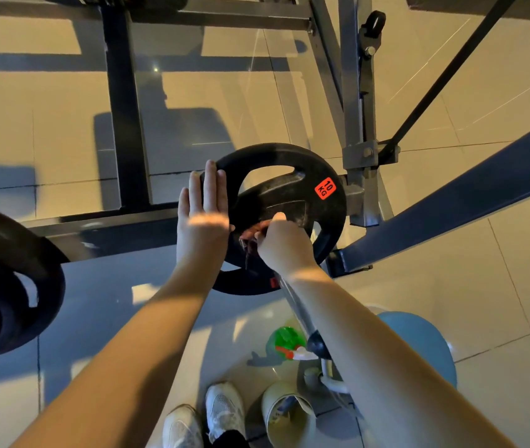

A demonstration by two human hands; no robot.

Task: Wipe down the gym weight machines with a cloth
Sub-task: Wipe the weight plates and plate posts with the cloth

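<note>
Warm, low light stripes the glossy floor point(63, 130) with long hard shadows and one small glare spot. A bright band crosses my left hand point(204, 218). The edges bend and look slightly soft.
</note>
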